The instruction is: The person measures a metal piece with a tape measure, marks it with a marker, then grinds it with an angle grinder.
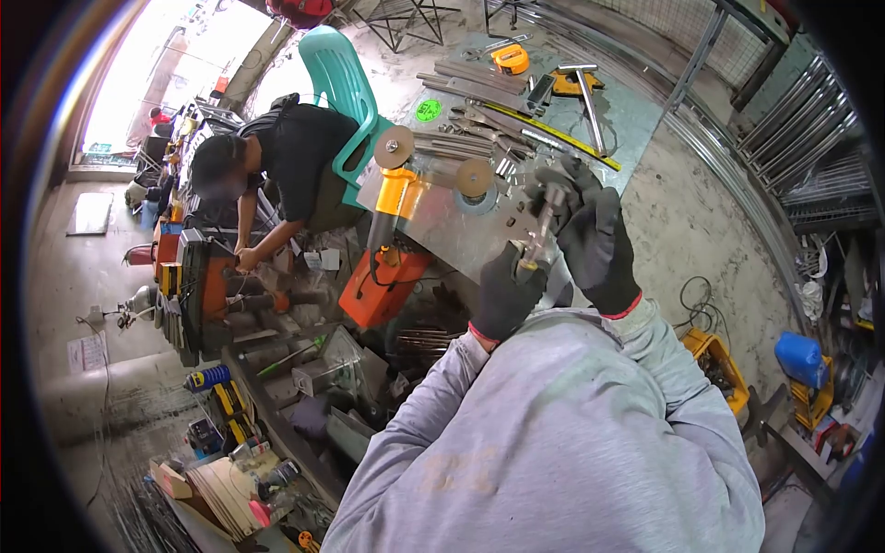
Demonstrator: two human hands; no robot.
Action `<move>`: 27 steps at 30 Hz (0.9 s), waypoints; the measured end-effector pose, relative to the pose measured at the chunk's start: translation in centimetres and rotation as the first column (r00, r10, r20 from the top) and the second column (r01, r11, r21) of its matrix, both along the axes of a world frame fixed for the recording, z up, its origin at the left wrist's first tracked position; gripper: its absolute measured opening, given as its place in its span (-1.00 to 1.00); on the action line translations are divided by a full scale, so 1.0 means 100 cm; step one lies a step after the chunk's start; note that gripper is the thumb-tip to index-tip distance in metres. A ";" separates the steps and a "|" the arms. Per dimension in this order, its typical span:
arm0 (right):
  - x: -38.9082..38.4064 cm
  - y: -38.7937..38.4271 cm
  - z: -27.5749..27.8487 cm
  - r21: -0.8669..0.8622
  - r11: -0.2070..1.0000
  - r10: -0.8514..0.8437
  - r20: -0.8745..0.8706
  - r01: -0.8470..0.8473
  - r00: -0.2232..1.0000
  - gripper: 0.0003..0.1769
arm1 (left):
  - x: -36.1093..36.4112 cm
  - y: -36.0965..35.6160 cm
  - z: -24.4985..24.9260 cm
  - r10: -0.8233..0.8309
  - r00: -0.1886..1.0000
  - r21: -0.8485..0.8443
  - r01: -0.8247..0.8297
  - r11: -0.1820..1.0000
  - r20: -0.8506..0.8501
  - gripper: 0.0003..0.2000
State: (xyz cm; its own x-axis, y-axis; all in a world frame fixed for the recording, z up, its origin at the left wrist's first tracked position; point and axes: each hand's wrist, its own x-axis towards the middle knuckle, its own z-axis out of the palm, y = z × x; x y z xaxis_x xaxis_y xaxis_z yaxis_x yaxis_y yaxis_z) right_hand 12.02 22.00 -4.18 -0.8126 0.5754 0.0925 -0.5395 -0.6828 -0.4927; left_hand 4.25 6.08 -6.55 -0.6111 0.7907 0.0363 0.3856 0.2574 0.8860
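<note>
In the head view, my gloved left hand [507,293] is closed around the lower end of a short metal piece [542,227] with a wider head and a yellowish spot near the bottom. My right hand [597,241], also in a black glove, has its fingers bent about the upper end of that piece. Slight blur hides its exact kind. Both hands are over the near edge of a metal-topped table [636,138]. Just beyond them lies a round disc [475,177], and left of it a yellow angle grinder [395,194] with a brown disc.
Metal bars [475,83], a yellow level [553,129], a tape measure [510,59] and a clamp [590,101] lie on the table. A co-worker [295,157] bends forward by a green chair [346,83]. An orange box [383,286] stands below the table's left side.
</note>
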 end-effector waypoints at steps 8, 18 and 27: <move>0.003 -0.025 -0.038 0.663 0.692 -0.408 0.685 -0.286 0.603 -0.45 | -0.012 -0.005 -0.009 -0.062 0.990 -0.257 0.028 0.966 -0.124 -0.56; 0.002 0.017 -0.077 0.744 -0.465 -0.538 0.192 -0.479 0.821 -0.83 | -0.034 -0.094 -0.029 0.324 0.824 -0.256 -0.225 0.940 0.464 -0.60; -0.010 0.015 -0.076 0.571 -0.706 -0.429 0.127 -0.419 0.895 -0.87 | -0.018 -0.101 -0.047 0.347 0.789 -0.164 -0.307 0.938 0.508 -0.68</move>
